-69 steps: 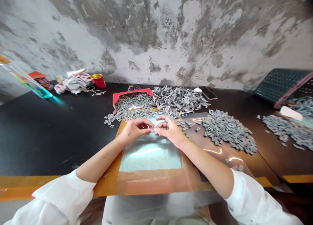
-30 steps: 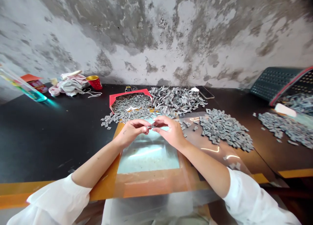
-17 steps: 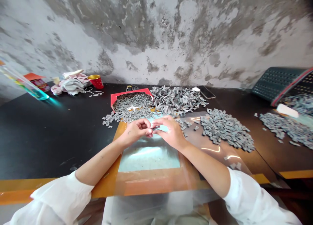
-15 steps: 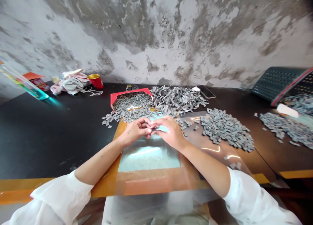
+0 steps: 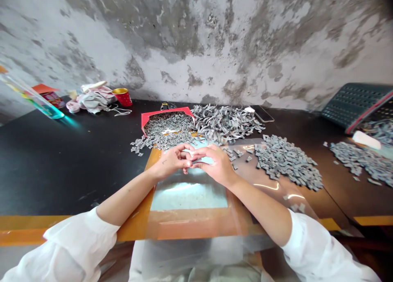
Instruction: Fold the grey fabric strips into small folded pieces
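Above the pale blue sheet [image 5: 187, 197], my left hand [image 5: 172, 163] and my right hand [image 5: 217, 166] meet fingertip to fingertip. Between them is a small grey strip [image 5: 195, 161], like fabric tape, mostly covered by my fingers. Both hands pinch it with thumb and forefinger. Just beyond my hands, small grey buckle-like pieces [image 5: 170, 124] spill from a red open box [image 5: 167, 110]. To their right is a heap of loose grey strips [image 5: 227, 121]. A pile of short grey pieces [image 5: 285, 159], apparently strips with buckles, lies right of my right hand.
A phone [image 5: 264, 113] lies behind the strips. At right are a dark perforated basket [image 5: 356, 104], a white block [image 5: 366, 140] and more grey pieces [image 5: 362, 161]. On the left stand a red cup [image 5: 122, 98], bundled cloths [image 5: 94, 98] and a clear tube with blue liquid [image 5: 50, 110].
The view has shifted slightly, so the table's things sit a little further right. My hands keep nearly the same pinch on the strip.
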`<state>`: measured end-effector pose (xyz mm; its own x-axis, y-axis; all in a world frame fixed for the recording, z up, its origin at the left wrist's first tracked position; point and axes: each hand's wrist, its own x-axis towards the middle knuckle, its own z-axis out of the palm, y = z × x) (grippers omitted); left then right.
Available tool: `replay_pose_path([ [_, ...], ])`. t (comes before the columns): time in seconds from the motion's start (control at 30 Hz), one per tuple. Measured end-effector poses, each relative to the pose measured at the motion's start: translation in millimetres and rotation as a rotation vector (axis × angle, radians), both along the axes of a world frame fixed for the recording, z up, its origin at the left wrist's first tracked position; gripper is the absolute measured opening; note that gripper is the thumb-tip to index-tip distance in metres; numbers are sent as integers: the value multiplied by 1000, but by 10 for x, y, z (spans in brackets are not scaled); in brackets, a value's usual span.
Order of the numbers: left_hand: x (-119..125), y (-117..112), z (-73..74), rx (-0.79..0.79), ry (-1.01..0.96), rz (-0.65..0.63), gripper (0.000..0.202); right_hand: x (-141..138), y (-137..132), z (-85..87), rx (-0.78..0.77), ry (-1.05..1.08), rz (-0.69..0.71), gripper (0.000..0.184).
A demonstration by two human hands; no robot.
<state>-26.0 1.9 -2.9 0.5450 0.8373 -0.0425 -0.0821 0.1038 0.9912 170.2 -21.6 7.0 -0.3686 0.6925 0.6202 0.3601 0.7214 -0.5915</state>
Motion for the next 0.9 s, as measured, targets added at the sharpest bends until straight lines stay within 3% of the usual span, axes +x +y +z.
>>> replay_pose_path([
  [0.17,27,-1,1,50,11,93,53,21,18,-41,138,-186,-103,18],
  [0.37,104,-22,18,118,-16,252,48,25,23,-58,188,-240,-182,19],
  [0.63,116,-35,16,116,-29,302,44,47,41,-80,373,-259,-260,28],
  [0.9,137,-44,-1,178,79,413,39,1,45,-38,347,-328,-268,20],
])
